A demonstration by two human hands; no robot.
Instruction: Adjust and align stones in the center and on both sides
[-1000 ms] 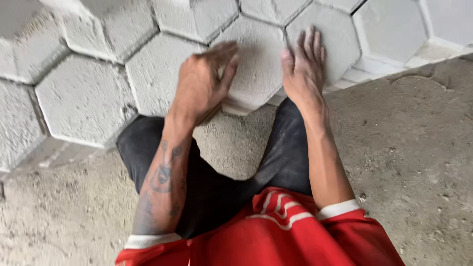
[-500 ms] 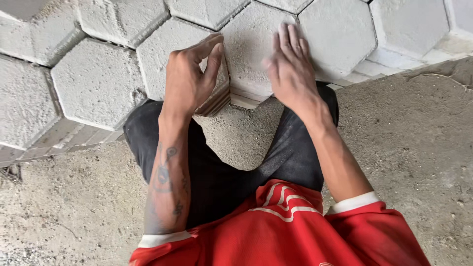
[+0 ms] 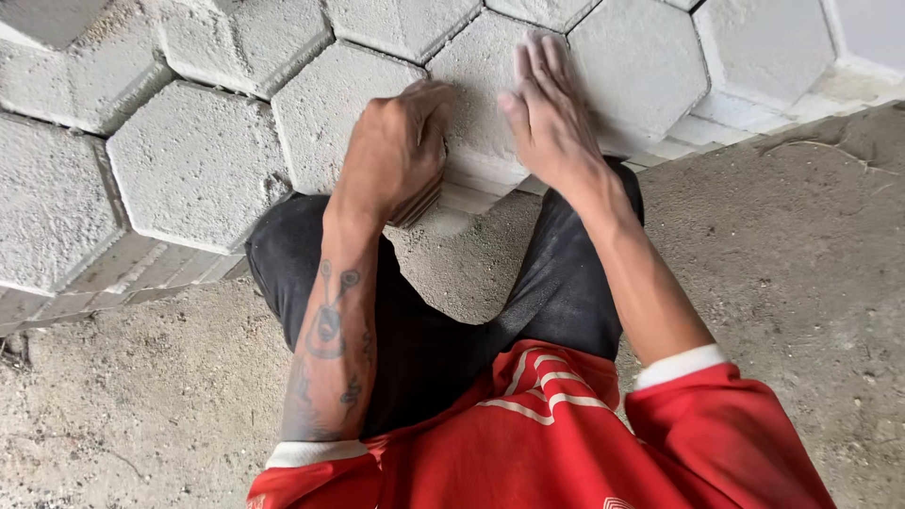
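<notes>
Both hands are set on one grey hexagonal paving block (image 3: 481,104) at the near edge of a laid field of such blocks. Largest in view is the sandy ground (image 3: 773,273), which spreads below and to the right of the hands and is seen under the bent legs in black trousers (image 3: 424,339). Above and to both sides of the hands, the paved surface (image 3: 189,160) is formed by rough hexagonal blocks fitted edge to edge, with narrow dark joints between them. A pale strip of kerb (image 3: 848,85) is seen well to the right of the right hand, beyond the last blocks. Red sleeves with white cuffs (image 3: 679,368) are seen below the hands, at the forearms.

The held block lies between two neighbours, one just left of the left hand (image 3: 330,113) and one just right of the right hand (image 3: 641,66); its near edge is raised above the sand, so its side face is shown.

The left hand (image 3: 396,151) is curled over the block's left near corner, fingers closed around the edge and thumb on top. The right hand (image 3: 547,118) is laid flat on the block's top, fingers straight and pressed together, pointing away from the body. The left forearm bears a tattoo (image 3: 330,320).
</notes>
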